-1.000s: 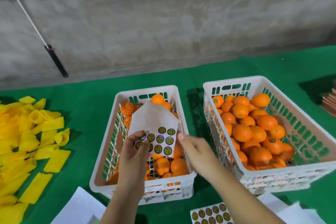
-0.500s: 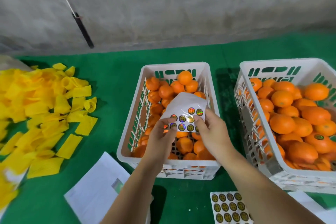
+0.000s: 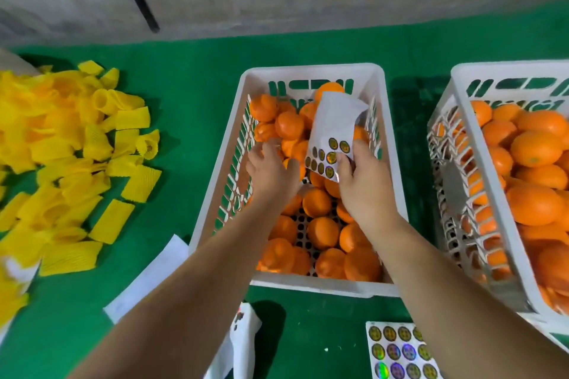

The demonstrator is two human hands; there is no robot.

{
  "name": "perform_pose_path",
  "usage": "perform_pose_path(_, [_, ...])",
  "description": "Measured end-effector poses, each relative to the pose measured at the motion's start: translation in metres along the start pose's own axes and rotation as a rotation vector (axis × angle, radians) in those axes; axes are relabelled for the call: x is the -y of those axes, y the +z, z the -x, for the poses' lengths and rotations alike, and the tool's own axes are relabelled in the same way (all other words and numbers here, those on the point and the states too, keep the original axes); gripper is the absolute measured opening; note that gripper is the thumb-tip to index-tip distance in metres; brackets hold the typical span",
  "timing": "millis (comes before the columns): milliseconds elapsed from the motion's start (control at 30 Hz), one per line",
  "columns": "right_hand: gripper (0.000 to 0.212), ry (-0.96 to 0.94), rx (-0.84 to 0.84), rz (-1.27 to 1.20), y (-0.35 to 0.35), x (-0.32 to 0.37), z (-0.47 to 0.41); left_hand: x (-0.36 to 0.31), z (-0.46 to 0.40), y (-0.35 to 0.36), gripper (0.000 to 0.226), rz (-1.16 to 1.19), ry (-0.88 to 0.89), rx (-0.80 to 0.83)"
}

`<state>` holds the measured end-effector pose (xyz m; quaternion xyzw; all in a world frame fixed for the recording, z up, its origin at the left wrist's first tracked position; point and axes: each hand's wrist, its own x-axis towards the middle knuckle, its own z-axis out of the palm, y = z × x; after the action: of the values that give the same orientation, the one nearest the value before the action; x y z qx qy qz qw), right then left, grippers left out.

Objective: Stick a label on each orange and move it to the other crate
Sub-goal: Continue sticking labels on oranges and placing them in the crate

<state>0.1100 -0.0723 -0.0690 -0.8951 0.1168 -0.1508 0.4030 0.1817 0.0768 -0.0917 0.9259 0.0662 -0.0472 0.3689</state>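
Both hands are working above the white slotted plastic crate (image 3: 308,77) in the middle of the green-covered desk (image 3: 191,77). The right hand (image 3: 366,181) is pinching the lower edge of a curled white backing sheet with round holographic labels (image 3: 331,132), thumb on top near the last rows of stickers. The left hand (image 3: 271,169) is reaching down with its fingers spread and a little curled over the small round oranges (image 3: 317,203) in this crate; I cannot tell if it is already gripping one, because the fingertips are hidden.

I think a label is being taken and a fruit is being chosen at the same moment, and this is where trouble is possible. The sheet is bending and hanging free over the fruit, so a half-peeled sticker may be folding onto itself or catching on the wrong orange. If the left hand is pulling a fruit from under the others, the neighbours may be rolling, though the crate walls are keeping them inside.

The second white crate (image 3: 505,71) is standing at the right, well filled, so a badly placed orange there could be rolling over the pile. Near the front edge a flat sheet of spare round labels (image 3: 397,351) is lying, and far left a heap of yellow foam net sleeves (image 3: 61,144).
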Motion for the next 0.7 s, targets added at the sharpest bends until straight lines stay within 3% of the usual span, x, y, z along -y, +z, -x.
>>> perform_pose_path(233, [0.012, 0.004, 0.009, 0.079, 0.006, -0.008, 0.001, -0.004, -0.078, 0.013, 0.101, -0.808, 0.460, 0.203])
perform_pose_path(300, [0.008, 0.014, 0.036, 0.081, 0.007, -0.010, 0.001, -0.007, -0.089, 0.019, 0.108, -0.880, 0.455, 0.115])
perform_pose_path(433, [0.014, 0.036, 0.063, 0.077, 0.010, -0.012, 0.000, -0.008, -0.101, 0.019, 0.092, -0.867, 0.431, 0.024])
perform_pose_path(533, [0.012, 0.041, 0.019, 0.065, 0.009, -0.012, -0.001, 0.006, -0.096, 0.013, 0.083, -0.626, 0.297, 0.080])
perform_pose_path(633, [0.008, 0.067, 0.004, 0.018, 0.008, -0.008, -0.001, 0.009, -0.065, -0.001, 0.078, 0.016, -0.202, 0.118])
perform_pose_path(700, [0.004, 0.092, 0.027, -0.062, 0.005, -0.006, -0.001, 0.007, -0.036, -0.011, 0.068, 0.398, -0.444, 0.145])
